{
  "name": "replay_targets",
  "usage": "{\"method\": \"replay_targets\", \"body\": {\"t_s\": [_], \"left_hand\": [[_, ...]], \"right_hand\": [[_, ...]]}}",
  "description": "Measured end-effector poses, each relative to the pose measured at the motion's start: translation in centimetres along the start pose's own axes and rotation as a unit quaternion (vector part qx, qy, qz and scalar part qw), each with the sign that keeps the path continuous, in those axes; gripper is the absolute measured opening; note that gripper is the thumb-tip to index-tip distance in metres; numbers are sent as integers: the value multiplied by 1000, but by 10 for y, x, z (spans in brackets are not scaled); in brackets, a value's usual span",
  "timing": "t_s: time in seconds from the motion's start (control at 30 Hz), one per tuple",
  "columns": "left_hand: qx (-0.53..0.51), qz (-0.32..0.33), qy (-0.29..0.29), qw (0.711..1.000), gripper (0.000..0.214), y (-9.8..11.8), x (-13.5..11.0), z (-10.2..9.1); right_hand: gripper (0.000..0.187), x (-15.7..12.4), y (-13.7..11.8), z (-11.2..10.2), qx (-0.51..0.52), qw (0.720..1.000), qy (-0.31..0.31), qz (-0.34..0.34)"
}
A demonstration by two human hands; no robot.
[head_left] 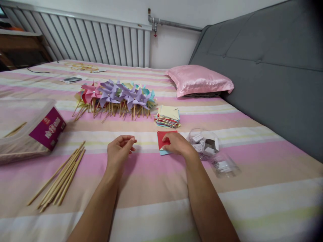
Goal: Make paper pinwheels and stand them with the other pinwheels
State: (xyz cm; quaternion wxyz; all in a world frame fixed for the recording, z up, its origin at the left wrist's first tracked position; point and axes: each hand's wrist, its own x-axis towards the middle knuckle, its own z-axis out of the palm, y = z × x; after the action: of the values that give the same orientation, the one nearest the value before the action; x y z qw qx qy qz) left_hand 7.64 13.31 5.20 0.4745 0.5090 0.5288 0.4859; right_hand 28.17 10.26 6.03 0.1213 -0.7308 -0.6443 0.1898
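My right hand (175, 144) is on a red paper square (161, 136), its thumb and fingers closed at the surface. Blue paper (165, 152) shows under the red. Over the bed, to the left, my left hand (119, 148) has curled fingers with the thumb against the index finger; whether a small thing is between them I cannot make out. Just behind the red square stands a stack of slit paper squares (168, 116), pale yellow on top. Clear plastic containers (204, 143) with small pieces and white labels lie right of my right hand.
Finished paper pinwheels (118, 95) on sticks lie in a row farther back. Loose wooden sticks (63, 178) lie at left, beside a clear plastic box (27, 127) with a purple label. A pink pillow (199, 80) rests near the grey headboard (262, 57).
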Motion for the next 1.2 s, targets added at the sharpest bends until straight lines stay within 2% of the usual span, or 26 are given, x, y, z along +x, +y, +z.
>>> {"method": "replay_targets", "body": {"t_s": [0.07,0.23,0.47,0.87,0.93,1.03,1.1,1.2], "left_hand": [[-2,1,0,1000,26,-1,1,0],[-1,2,-2,1000,27,-2,1,0],[-5,5,-3,1000,27,-2,1,-1],[-5,-1,-22,1000,27,-3,1,0],[-5,-1,-29,1000,27,-3,1,0],[1,0,-13,1000,28,-4,2,0],[4,9,23,1000,29,-5,3,-1],[1,25,68,997,28,-6,6,-4]], "right_hand": [[19,-1,-1,-2,5,1000,4,-2],[23,-1,-2,-4,5,1000,10,21],[38,3,10,-2,-7,995,85,52],[31,-1,3,-21,64,951,261,155],[31,-3,0,-22,94,938,304,140],[31,-7,-13,-21,135,929,337,74],[31,-9,-26,-18,132,936,326,36],[32,-10,-48,-8,87,954,288,14]]}}
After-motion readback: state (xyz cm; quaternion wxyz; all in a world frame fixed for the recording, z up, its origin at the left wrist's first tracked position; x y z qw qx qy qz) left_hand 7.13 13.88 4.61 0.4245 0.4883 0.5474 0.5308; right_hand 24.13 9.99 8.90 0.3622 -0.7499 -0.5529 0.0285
